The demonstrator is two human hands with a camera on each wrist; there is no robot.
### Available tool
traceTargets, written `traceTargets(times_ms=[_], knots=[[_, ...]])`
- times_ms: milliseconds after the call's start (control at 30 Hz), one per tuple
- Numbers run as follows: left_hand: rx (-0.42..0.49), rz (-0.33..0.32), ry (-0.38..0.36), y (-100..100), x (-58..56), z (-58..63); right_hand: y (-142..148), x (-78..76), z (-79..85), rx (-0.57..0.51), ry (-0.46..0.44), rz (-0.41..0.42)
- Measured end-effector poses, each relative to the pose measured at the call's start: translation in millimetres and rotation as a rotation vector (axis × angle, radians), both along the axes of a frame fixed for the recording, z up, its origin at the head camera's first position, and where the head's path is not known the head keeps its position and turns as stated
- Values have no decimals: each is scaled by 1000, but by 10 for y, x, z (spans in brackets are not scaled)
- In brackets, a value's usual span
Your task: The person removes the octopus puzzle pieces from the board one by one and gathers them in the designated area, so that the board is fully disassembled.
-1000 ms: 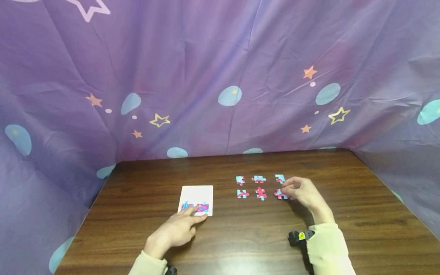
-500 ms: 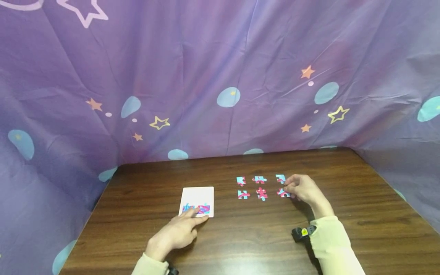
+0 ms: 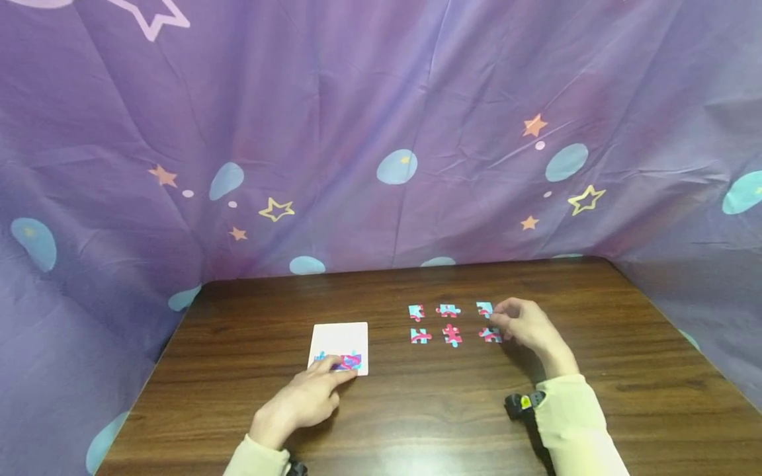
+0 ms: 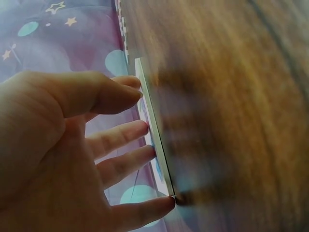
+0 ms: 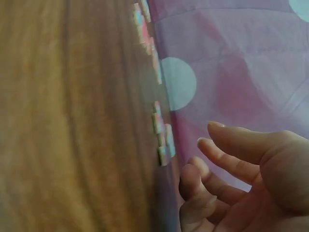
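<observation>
My left hand (image 3: 306, 398) rests its fingertips on a white board (image 3: 340, 338). Two blue-and-pink puzzle pieces (image 3: 352, 361) lie along the board's near edge, partly covered by those fingers. In the left wrist view, the thumb and fingertips touch the board's rim (image 4: 155, 126). Over on the right, my right hand (image 3: 532, 332) hovers beside a corner piece (image 3: 483, 309) and a pink-and-blue piece (image 3: 490, 335) below it. The right wrist view shows the right thumb and fingers (image 5: 231, 162) bent with nothing between them, apart from the pieces.
Several more loose pieces, among them a blue one (image 3: 448, 310) and a mostly pink one (image 3: 452, 334), lie in two rows right of the board. A purple patterned cloth (image 3: 357, 132) hangs behind the wooden table (image 3: 417, 410).
My right hand has moved slightly away and up from the lower right piece, which has shifted a little to the right. The left hand stays on the board.
</observation>
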State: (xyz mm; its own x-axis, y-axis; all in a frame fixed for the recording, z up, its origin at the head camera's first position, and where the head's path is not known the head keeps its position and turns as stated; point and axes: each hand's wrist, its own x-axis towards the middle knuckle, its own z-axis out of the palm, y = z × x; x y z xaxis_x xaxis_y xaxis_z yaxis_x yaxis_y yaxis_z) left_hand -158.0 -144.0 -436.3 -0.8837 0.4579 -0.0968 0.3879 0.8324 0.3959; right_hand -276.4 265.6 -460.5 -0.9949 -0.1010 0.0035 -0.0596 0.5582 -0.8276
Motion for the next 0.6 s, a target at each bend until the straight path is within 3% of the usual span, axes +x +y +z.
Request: traceTargets(times_ms=[233, 600], knots=[[19, 1, 12, 5, 13, 22, -84, 17, 144, 46, 102, 28], [17, -2, 37, 22, 17, 23, -289, 67, 253, 82, 107, 47]])
